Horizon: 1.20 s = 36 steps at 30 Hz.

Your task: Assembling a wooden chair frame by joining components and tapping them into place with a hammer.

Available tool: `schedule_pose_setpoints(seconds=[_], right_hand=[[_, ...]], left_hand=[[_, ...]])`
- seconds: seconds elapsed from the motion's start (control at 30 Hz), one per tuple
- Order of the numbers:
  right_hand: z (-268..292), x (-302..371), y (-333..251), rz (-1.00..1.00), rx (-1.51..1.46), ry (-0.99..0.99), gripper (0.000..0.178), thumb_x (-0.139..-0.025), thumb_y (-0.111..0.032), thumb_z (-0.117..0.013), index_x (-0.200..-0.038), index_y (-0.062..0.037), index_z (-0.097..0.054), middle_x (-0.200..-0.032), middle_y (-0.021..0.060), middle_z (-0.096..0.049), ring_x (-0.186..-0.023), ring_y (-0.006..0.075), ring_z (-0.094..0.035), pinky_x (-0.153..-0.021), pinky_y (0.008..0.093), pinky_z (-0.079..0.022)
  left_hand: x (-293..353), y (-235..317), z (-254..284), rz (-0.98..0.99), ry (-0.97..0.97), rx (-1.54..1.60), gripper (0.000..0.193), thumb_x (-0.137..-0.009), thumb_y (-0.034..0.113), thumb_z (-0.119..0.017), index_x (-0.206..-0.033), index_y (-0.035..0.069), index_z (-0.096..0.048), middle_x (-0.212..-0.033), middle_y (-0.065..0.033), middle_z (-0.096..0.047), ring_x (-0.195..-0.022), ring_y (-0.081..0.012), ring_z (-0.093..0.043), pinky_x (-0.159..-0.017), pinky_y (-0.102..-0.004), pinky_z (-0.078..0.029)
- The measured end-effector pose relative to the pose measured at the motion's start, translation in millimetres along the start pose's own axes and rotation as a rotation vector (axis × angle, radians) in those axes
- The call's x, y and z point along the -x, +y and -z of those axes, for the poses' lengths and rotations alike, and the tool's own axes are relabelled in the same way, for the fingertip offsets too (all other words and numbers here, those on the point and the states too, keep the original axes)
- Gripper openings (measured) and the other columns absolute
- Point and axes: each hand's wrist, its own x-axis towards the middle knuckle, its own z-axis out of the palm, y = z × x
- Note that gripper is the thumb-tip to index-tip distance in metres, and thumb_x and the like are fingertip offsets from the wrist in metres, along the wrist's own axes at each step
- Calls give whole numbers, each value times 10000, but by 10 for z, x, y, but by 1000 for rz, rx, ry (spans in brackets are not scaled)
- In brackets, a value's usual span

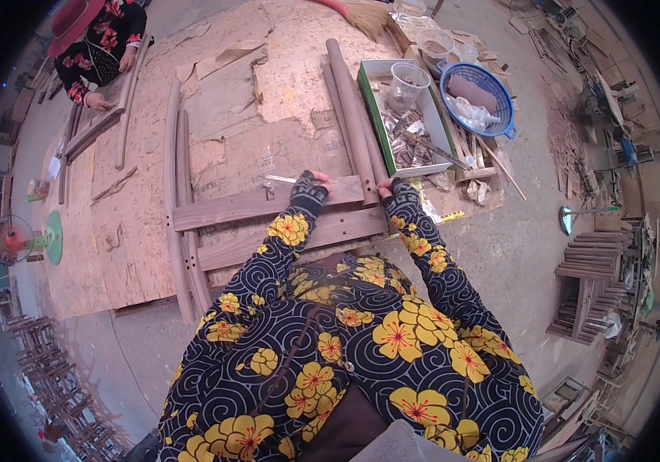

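My left hand (316,183), in a grey-and-black knit fingerless glove, is closed around a slim pale blade-like tool (279,179) that points left. It rests over the upper wooden rail (237,206) of a brown frame. My right hand (390,189), gloved alike, grips the near end of a long wooden leg (351,115), where the rail meets it. Small dark holes show near that end. A second rail (291,239) lies nearer to me, parallel to the first. At the frame's left stand two more legs, the outer wooden leg (172,192) having holes too.
A green-and-white box (364,85) of small wooden pieces and a plastic cup stands right of the legs. Beyond it sits a blue basket (511,112). A co-worker (95,58) handles wood at the far left. A green fan (53,237) stands left; stacked frames (593,285) stand right.
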Motion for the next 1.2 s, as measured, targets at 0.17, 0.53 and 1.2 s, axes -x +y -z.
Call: schedule_pose_setpoints(seconds=[0.17, 0.53, 1.2], right_hand=[[37, -79, -132, 58, 247, -67, 135, -748, -198, -562, -804, -76, -575, -740, 138, -566, -711, 262, -556, -652, 344, -440], [-95, -246, -613, 311, 941, -395, 163, -721, -120, -503, -841, -67, -599, -886, 135, -556, -829, 279, -544, -717, 348, -445], [-128, 231, -730, -38, -308, -100, 208, -704, -128, -641, -854, -13, -552, -731, 72, -564, -643, 126, -539, -598, 244, -451]], left_hand=[[-147, -107, 54, 26, -31, 129, 145, -716, -61, -517, -834, -4, -454, -746, -137, -555, -655, -193, -573, -578, -295, -509], [-201, -289, 114, -19, -74, 144, 147, -708, -57, -511, -829, -3, -446, -714, -132, -541, -626, -205, -564, -589, -314, -510], [379, 259, -327, 214, -139, 149, 257, -739, 93, -613, -949, -15, -512, -796, -91, -589, -664, -119, -554, -587, -204, -457]])
